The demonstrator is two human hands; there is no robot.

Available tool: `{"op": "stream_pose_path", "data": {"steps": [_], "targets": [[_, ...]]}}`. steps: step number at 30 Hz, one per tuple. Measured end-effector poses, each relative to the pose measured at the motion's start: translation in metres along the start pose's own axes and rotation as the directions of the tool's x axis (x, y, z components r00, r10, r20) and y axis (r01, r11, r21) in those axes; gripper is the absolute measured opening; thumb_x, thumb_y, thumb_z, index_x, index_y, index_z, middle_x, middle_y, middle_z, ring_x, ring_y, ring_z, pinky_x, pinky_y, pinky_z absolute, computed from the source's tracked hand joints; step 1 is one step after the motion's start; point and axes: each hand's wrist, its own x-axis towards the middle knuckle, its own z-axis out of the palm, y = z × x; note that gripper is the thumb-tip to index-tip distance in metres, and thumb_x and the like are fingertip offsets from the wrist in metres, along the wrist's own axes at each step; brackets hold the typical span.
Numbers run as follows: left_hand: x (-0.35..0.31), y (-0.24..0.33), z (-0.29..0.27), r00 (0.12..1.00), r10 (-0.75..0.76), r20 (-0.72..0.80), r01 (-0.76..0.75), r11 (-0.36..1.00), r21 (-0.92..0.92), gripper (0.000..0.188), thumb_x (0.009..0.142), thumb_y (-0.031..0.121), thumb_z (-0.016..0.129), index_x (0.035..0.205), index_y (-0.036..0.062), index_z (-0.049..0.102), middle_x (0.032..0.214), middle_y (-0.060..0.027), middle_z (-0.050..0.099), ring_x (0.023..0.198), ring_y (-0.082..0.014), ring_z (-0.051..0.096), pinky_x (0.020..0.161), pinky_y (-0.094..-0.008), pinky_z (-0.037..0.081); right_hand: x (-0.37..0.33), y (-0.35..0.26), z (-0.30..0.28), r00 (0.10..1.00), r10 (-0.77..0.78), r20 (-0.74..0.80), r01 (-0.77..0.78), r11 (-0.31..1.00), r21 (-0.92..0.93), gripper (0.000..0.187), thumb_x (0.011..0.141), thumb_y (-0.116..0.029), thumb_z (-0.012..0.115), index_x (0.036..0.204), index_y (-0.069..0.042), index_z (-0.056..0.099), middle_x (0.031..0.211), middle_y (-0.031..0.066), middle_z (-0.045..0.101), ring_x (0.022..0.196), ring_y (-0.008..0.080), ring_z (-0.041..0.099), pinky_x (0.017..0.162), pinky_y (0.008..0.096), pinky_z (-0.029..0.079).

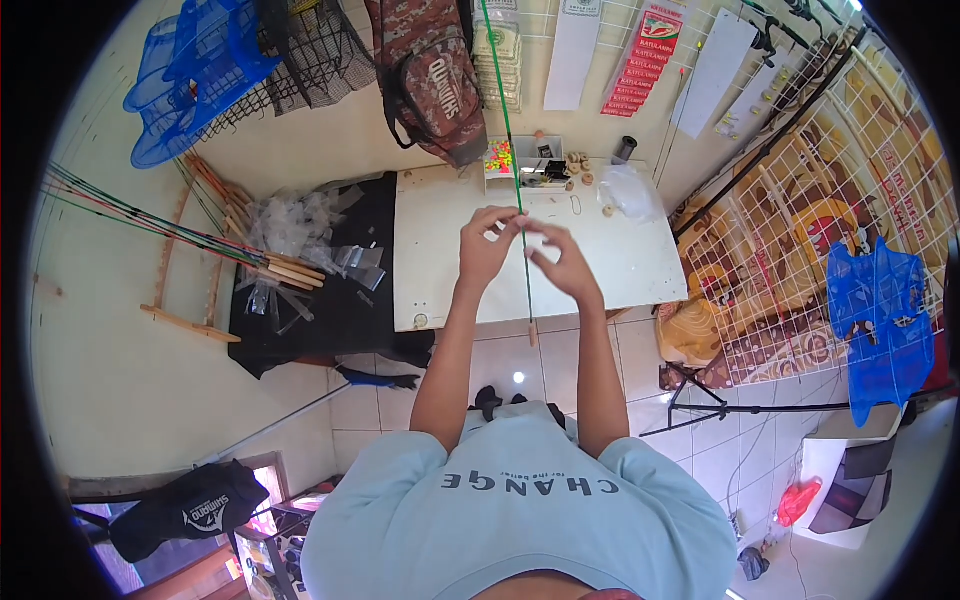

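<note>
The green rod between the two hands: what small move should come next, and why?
Probably draw the fingers a little further along the thin green rod, keeping it steady. Both the left hand and the right hand pinch at the same spot on it above the white table, so the fine work there looks unfinished.

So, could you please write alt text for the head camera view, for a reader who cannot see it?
Seen from above, a person's left hand and right hand pinch a thin green rod over a white table. A small tray of bright beads sits at the table's far edge, and a bundle of rods leans at the left.
</note>
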Motion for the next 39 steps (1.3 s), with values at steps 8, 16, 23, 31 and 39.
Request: {"op": "stream_pose_path", "data": {"steps": [8,16,23,31,39], "targets": [[0.028,0.026,-0.007,0.985,0.068,-0.157,-0.085,0.991,-0.104,0.015,0.083,0.016,0.07,0.094,0.0062,0.071,0.088,-0.0045,0.066,0.074,-0.0104,0.055,0.064,-0.0242,0.043,-0.009,0.016,0.023,0.994,0.084,-0.075,-0.085,0.996,-0.023,0.017,0.082,-0.021,0.068,0.098,-0.015,0.073,0.09,0.0077,0.07,0.089,0.0215,0.057,0.084,0.0351,0.045],[0.042,0.031,-0.025,0.965,-0.019,-0.262,-0.038,0.977,-0.211,0.019,0.086,0.016,0.068,0.098,0.0022,0.066,0.09,-0.0024,0.065,0.077,-0.0072,0.057,0.067,-0.0227,0.043,0.017,-0.022,0.015,0.997,0.007,-0.076,-0.01,0.999,-0.041,0.017,0.081,-0.007,0.065,0.096,-0.011,0.073,0.079,0.0072,0.069,0.075,0.0226,0.058,0.074,0.0334,0.047],[0.039,0.014,-0.03,0.975,-0.048,-0.216,-0.005,0.971,-0.239,0.021,0.086,0.014,0.068,0.103,0.002,0.062,0.097,-0.0044,0.064,0.088,-0.0091,0.057,0.077,-0.0239,0.046,0.038,-0.019,0.011,0.969,-0.2,-0.147,0.159,0.954,-0.255,0.019,0.079,-0.005,0.063,0.096,-0.011,0.071,0.076,0.0047,0.069,0.068,0.0235,0.061,0.063,0.0352,0.048],[0.031,-0.005,-0.018,0.986,-0.15,-0.078,0.144,0.986,-0.084,0.021,0.085,0.016,0.069,0.1,0.0029,0.067,0.092,-0.0033,0.067,0.079,-0.0083,0.059,0.07,-0.0234,0.046,0.05,-0.009,0.009,0.957,-0.265,-0.122,0.181,0.868,-0.462,0.011,0.082,-0.013,0.063,0.089,-0.012,0.071,0.074,0.0041,0.066,0.067,0.0251,0.057,0.063,0.0377,0.044],[0.015,-0.044,-0.006,0.962,-0.267,-0.048,0.259,0.957,-0.134,0.018,0.086,0.017,0.068,0.094,0.0011,0.069,0.097,-0.0053,0.068,0.08,-0.0071,0.058,0.07,-0.0216,0.046,0.046,0.028,0.022,0.958,-0.221,-0.182,0.084,0.825,-0.559,0.012,0.079,-0.012,0.065,0.089,-0.013,0.072,0.078,0.0031,0.067,0.075,0.0237,0.055,0.067,0.0362,0.042]]}}
